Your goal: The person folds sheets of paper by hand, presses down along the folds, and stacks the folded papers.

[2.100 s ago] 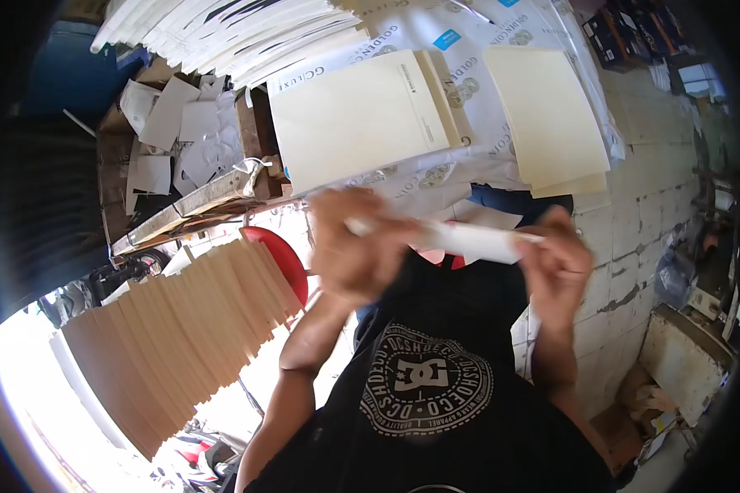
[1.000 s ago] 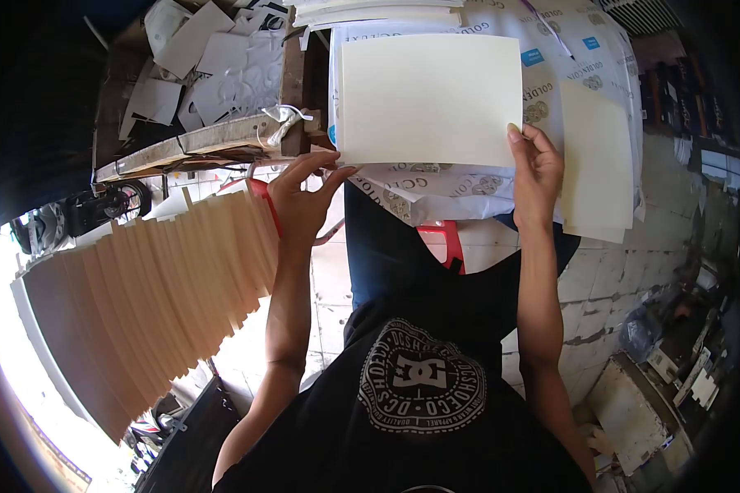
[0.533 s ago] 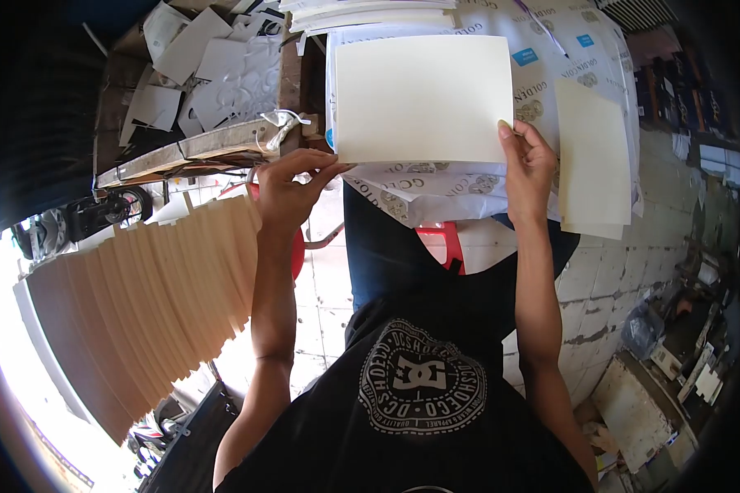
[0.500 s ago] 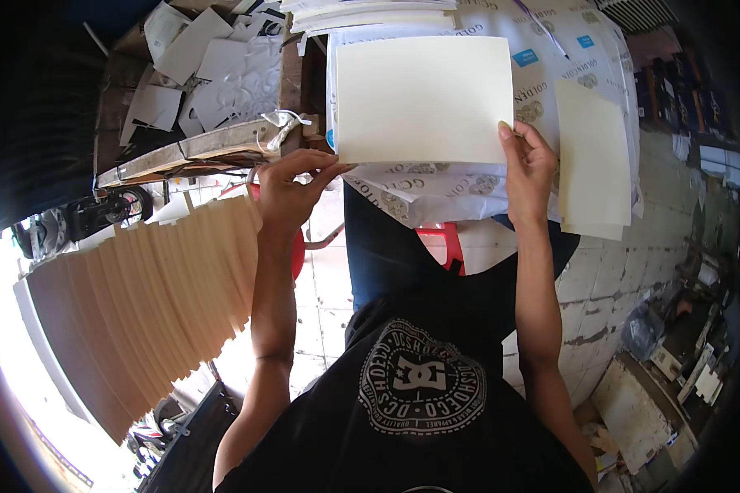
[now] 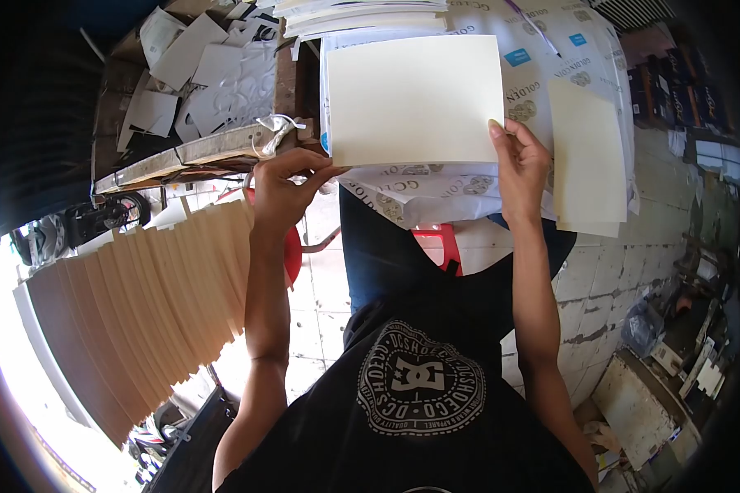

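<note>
A cream sheet of paper (image 5: 415, 100) lies over the printed wrapping at the front of the work surface. My left hand (image 5: 290, 187) pinches its near left corner between thumb and fingertips. At the near right corner, my right hand (image 5: 522, 168) grips the edge, thumb on top and fingers underneath. Right of that hand rests a narrower cream sheet or small pile (image 5: 586, 152), its near end hanging past the wrapping. Beneath everything spreads white wrapping (image 5: 460, 182) with printed lettering. Whether the held paper is one sheet or several, I cannot tell.
Stacked papers (image 5: 362, 18) stand at the far edge, and a pen (image 5: 534, 27) lies to their right. On the left are a wooden box of paper scraps (image 5: 214, 78) and a tall stack of brownish sheets (image 5: 140, 304). A red stool (image 5: 440, 242) shows below.
The whole view has shifted slightly, so things appear a little further left. Both hands keep their hold on the cream sheet, which otherwise looks much the same.
</note>
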Demonstrator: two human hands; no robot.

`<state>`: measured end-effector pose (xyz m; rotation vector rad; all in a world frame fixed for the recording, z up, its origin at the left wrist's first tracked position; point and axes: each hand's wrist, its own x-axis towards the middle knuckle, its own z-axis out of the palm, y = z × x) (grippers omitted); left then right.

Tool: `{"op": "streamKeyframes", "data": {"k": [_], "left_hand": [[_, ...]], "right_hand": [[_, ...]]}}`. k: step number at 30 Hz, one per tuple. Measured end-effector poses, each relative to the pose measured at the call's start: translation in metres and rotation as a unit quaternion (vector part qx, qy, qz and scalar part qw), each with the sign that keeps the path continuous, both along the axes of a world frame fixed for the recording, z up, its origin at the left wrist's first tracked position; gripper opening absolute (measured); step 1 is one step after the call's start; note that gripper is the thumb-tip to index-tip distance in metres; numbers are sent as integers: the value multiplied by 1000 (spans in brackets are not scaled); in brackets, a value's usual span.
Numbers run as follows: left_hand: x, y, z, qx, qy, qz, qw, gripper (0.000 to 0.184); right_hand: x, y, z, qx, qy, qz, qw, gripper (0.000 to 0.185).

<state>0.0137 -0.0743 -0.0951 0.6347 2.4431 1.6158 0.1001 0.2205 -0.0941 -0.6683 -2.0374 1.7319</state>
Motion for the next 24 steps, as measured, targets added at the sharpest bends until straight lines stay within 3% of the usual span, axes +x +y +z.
{"op": "streamKeyframes", "data": {"k": [6,10,16,21,24], "left_hand": [[12,7,3,8,-105,54,993,14],[12,7,-6,32,-16,50,998,12],[8,6,-1,59,-146,76,985,11],[9,12,6,69,-294,130,945,37],[11,12,-5,51,-293,74,952,43]], "right_hand": [[0,2,-6,28,14,-4,1000,18],[0,3,-6,32,6,-2,999,17],[-1,2,-5,46,8,-1,999,17],[-1,2,-5,45,16,-2,999,18],[-1,0,-2,39,10,-6,999,17]]}}
